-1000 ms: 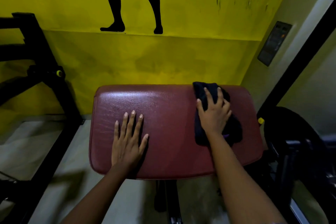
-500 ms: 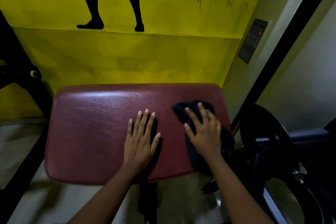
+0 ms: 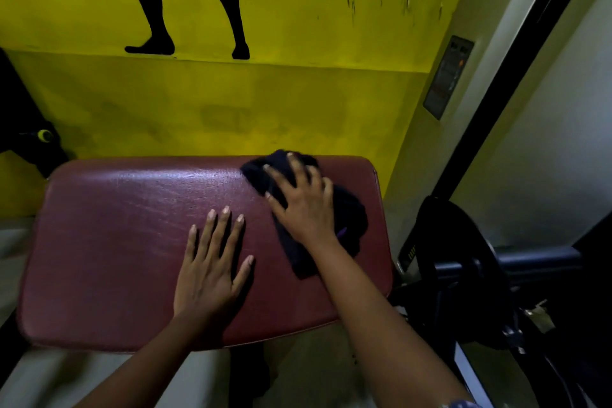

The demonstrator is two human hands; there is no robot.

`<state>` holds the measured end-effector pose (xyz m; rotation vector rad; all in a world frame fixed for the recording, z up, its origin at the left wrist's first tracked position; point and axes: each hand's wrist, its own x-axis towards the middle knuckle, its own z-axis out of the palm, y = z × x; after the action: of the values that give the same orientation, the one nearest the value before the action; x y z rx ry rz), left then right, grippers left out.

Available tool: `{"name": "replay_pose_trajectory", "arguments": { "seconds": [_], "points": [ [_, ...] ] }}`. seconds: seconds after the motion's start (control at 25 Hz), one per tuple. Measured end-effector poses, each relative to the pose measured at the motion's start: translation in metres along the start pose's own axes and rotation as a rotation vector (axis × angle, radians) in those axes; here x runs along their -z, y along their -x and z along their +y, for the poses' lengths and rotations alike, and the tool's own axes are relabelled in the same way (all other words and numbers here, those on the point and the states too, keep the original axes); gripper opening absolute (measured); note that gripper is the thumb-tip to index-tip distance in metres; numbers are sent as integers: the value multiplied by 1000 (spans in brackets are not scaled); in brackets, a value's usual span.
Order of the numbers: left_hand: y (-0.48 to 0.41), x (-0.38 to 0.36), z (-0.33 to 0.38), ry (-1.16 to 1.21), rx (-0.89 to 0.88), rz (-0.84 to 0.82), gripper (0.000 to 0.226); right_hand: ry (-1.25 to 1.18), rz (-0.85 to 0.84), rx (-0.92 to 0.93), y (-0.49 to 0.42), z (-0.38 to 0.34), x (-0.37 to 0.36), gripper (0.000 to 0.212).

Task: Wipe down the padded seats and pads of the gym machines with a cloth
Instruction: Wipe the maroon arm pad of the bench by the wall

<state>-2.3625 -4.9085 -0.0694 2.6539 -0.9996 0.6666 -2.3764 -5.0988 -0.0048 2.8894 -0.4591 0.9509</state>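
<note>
A wide maroon padded seat (image 3: 109,242) fills the middle of the head view, its leather shiny and scuffed. My left hand (image 3: 212,272) lies flat on it near the centre, fingers spread, holding nothing. My right hand (image 3: 303,205) presses a crumpled dark cloth (image 3: 351,219) onto the right part of the pad, fingertips near the far edge. The cloth trails back under my wrist toward the pad's right side.
A yellow wall (image 3: 298,103) with a black painted leg silhouette stands just behind the pad. A black machine frame with a yellow knob (image 3: 44,135) is at the left. Black weight plates and a bar (image 3: 463,268) crowd the right; a dark post (image 3: 516,53) slants above.
My right hand has pushed the cloth from the pad's near right part up to its far edge. My left hand stays flat on the pad.
</note>
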Motion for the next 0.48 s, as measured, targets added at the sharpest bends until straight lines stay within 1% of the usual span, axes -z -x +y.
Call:
{"name": "replay_pose_trajectory", "arguments": {
  "seconds": [0.16, 0.28, 0.36, 0.48],
  "points": [
    [1, 3, 4, -5, 15, 16, 64, -49, -24, -351, -7, 72, 11, 49],
    [0, 3, 6, 5, 17, 17, 64, -64, -18, -532, 19, 88, 18, 54],
    [1, 3, 6, 0, 12, 18, 64, -122, -80, -612, 40, 86, 21, 59],
    [-1, 2, 5, -2, 18, 18, 64, -144, -115, -637, 72, 84, 23, 61]
  ]
}}
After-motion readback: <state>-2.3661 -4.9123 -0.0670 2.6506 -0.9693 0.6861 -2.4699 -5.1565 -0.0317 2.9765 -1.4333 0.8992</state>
